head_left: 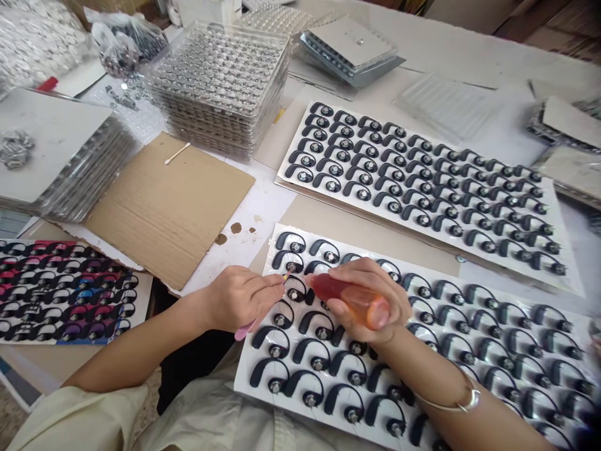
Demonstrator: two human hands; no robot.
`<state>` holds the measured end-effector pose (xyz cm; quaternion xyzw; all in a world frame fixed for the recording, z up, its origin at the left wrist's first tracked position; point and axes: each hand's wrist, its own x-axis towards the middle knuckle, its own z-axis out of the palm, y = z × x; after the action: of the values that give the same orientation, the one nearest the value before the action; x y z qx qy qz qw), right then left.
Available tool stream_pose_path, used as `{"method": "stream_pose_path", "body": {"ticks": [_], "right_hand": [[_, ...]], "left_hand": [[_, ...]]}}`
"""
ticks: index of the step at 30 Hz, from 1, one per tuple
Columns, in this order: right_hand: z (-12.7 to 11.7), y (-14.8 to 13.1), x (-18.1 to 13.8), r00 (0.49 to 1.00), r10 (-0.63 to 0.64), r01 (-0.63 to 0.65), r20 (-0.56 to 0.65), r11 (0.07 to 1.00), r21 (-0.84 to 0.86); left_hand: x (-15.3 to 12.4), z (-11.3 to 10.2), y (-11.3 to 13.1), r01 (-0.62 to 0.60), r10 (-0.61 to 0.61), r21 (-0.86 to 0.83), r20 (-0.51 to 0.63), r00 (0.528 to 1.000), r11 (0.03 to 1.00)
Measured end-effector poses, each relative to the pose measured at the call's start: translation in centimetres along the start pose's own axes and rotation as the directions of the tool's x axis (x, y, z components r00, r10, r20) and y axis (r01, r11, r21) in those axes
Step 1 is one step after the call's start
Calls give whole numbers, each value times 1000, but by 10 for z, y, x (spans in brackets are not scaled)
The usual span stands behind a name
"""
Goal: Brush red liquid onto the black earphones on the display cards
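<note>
My right hand (pixel 364 294) is closed around a small orange squeeze bottle (pixel 352 299), its nozzle pointing left over the near white tray (pixel 256 376) of black ear-hook earpieces (pixel 310 323). My left hand (pixel 241 296) pinches a thin pink tool (pixel 248 327), its yellowish tip touching an earpiece near the tray's upper left. The two hands are a few centimetres apart. A silver bracelet (pixel 462 401) sits on my right wrist.
A second white tray of black earpieces (pixel 422 181) lies behind. A cardboard sheet (pixel 169 207) with a cotton swab (pixel 177 153) lies left of centre. Stacked clear trays of small metal parts (pixel 220 81) stand at the back. Coloured earpieces (pixel 66 291) lie at left.
</note>
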<state>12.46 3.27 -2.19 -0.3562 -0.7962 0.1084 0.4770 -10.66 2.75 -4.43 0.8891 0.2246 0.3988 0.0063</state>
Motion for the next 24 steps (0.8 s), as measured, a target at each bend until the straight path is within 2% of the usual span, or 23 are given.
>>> {"method": "stream_pose_path", "body": {"ticks": [4, 9, 12, 24], "right_hand": [[1, 0, 0, 1000, -13, 13, -7, 1000, 16], [0, 0, 0, 999, -22, 21, 28, 1000, 19], [0, 1, -1, 999, -45, 45, 27, 999, 23], [3, 2, -2, 994, -108, 108, 31, 994, 0]], "left_hand": [[-1, 1, -1, 18, -18, -44, -10, 1000, 999], [4, -6, -2, 95, -113, -151, -116, 987, 984], [5, -9, -2, 134, -150, -126, -124, 981, 983], [1, -6, -4, 124, -135, -81, -147, 980, 989]]}}
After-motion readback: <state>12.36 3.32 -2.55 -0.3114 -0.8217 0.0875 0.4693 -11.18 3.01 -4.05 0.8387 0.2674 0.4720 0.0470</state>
